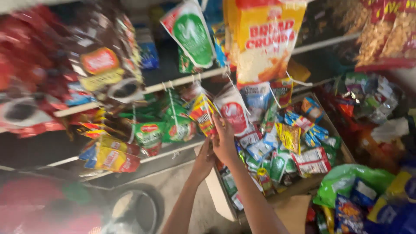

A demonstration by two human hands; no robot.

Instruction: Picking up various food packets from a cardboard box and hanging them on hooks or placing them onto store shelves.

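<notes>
Centrally, my right hand [224, 141] is raised with its fingers curled around the lower edge of a red-and-white pouch [233, 113] that hangs from a white rail [182, 81]; the grip looks partly closed, pinching the pouch from below so that it stays steady on its hook. My left hand [203, 161] sits just beside and slightly beneath the right one, palm up toward a yellow-and-red sachet [203, 113]; whether its fingers actually close on the sachet I cannot tell, since the right hand and motion blur cover them. Both forearms rise together from the lower edge of the view, which keeps the two hands working at one spot on the rail.

Outward from the hands, green sauce pouches [162, 130] hang along the same rail to the left, hooked so their fronts face out. Above, a large yellow bag of crumbs [262, 39] and a green-and-white pouch [190, 34] dangle from a higher support. To the right, a cardboard box [333, 130] holds loose mixed sachets, placed close by. Dark coffee strips [104, 60] hang far left.
</notes>
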